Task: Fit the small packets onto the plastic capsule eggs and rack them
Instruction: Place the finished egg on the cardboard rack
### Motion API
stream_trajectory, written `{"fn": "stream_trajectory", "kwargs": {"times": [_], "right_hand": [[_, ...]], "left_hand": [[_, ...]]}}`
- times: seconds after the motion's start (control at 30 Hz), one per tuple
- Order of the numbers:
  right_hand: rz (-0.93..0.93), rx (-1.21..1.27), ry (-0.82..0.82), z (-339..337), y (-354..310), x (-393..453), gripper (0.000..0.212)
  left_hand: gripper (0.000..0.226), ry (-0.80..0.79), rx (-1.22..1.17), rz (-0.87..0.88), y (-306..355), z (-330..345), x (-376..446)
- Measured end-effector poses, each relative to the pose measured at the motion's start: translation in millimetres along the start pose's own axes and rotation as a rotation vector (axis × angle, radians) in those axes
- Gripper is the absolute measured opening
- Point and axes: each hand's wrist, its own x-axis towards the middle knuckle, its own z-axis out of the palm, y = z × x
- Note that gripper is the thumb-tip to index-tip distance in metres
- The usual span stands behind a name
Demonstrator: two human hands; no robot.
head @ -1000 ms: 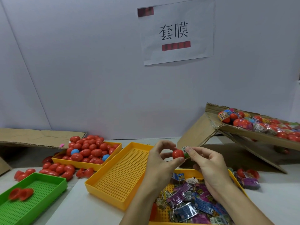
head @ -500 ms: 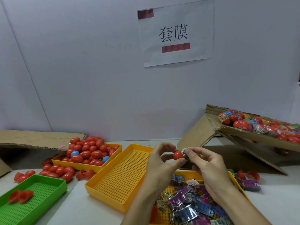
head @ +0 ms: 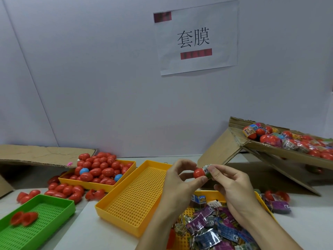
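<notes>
My left hand [head: 177,179] pinches a red capsule egg [head: 198,173] between thumb and fingers, held above the table. My right hand [head: 229,183] pinches a small printed packet [head: 206,170] that sits over the egg's right end. Below my hands a yellow tray [head: 262,202] holds a heap of loose packets [head: 212,230]. An empty yellow perforated tray [head: 135,197] lies just left of my hands. A further yellow tray [head: 126,170] at the left is piled with red eggs [head: 98,168] and two blue ones.
A tilted cardboard box [head: 281,152] at the right holds wrapped eggs [head: 288,139]. A green tray [head: 36,221] with red egg halves sits at the lower left. Loose red eggs [head: 61,189] lie on the table. Flat cardboard [head: 39,155] lies at the far left.
My hands have stayed nearly in place. The packet has slid a little further onto the egg's right end.
</notes>
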Motion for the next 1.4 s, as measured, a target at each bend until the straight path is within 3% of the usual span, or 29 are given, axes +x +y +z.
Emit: {"fn": "stream_trajectory", "kwargs": {"times": [0.6, 1.17, 1.4], "right_hand": [[0.028, -0.002, 0.007, 0.7, -1.2, -1.3, 0.021], [0.180, 0.112, -0.014, 0.6, -3.2, 1.1, 0.019], [0.144, -0.003, -0.042, 2.7, -4.9, -1.7, 0.023]], "left_hand": [[0.026, 0.007, 0.134, 0.032, -2.3, 0.3, -0.4], [0.026, 0.034, 0.213, 0.041, -5.6, 1.7, 1.3], [0.027, 0.021, 0.244, 0.033, -7.9, 1.6, 0.9]]}}
